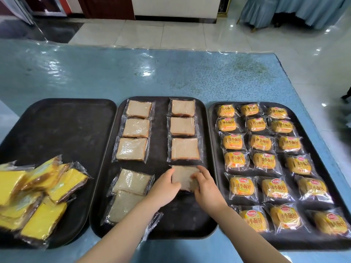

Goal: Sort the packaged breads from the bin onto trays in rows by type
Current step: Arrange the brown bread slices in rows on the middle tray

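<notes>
A pale tiled floor and draped blue furniture lie beyond a blue table [171, 76] under clear plastic sheeting, and three dark trays sit side by side at its near edge. The head view is the only one.

The right tray [212, 130] is filled with yellow small-bread packets [258, 142] in three tidy columns — that type looks finished. The middle tray [161, 130] carries pale sliced-bread packets in two columns, with a bare lane between them, presumably to keep the rows readable. The left tray [62, 126] holds only a loose heap of yellow cake packets [38, 196] at its near end, not yet laid out.

Both forearms reach forward from the bottom edge and meet over the fourth spot of the right-hand column. The left hand [165, 186] holds the left edge of a sliced-bread packet [183, 177] with bent fingers; the right hand [206, 184] pinches its right side, fingers arched over the wrapper — likely squaring it under the three packets above.
</notes>
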### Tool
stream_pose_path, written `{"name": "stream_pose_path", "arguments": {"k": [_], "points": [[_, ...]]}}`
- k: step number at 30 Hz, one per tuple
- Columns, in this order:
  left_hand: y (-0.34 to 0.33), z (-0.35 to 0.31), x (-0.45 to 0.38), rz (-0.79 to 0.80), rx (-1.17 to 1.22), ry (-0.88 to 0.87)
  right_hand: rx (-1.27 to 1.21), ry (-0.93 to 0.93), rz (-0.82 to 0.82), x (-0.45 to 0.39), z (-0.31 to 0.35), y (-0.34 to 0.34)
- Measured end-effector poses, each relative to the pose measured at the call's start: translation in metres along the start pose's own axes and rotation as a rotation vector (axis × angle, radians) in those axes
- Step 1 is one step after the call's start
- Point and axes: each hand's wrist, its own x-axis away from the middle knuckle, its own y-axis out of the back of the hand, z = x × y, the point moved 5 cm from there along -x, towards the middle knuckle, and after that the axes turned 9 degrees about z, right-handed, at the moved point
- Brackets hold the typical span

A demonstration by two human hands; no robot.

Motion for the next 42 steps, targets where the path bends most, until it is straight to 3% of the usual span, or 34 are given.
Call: {"name": "stream_pose_path", "arguments": {"k": [13, 20, 26, 34, 42], "points": [[0.004, 0.002, -0.009, 0.011, -0.109, -0.053, 0.093, 0.007, 0.026, -0.005, -0.002, 0.007], [0.032, 0.011, 0.013, -0.073, -0.194, -0.198, 0.076, 0.019, -0.096, 0.014, 0.018, 0.008], [0.075, 0.048, 0.043, -0.176, -0.238, -0.241, -0.086, 0.065, 0.026, 0.027, 0.051, -0.02], [0.108, 0.114, 0.07, -0.304, -0.255, -0.18, -0.404, -0.124, 0.133, 0.033, 0.079, -0.062], [0.11, 0.15, 0.091, -0.361, -0.145, -0.073, -0.45, -0.212, 0.167, 0.045, 0.093, -0.09]]}}
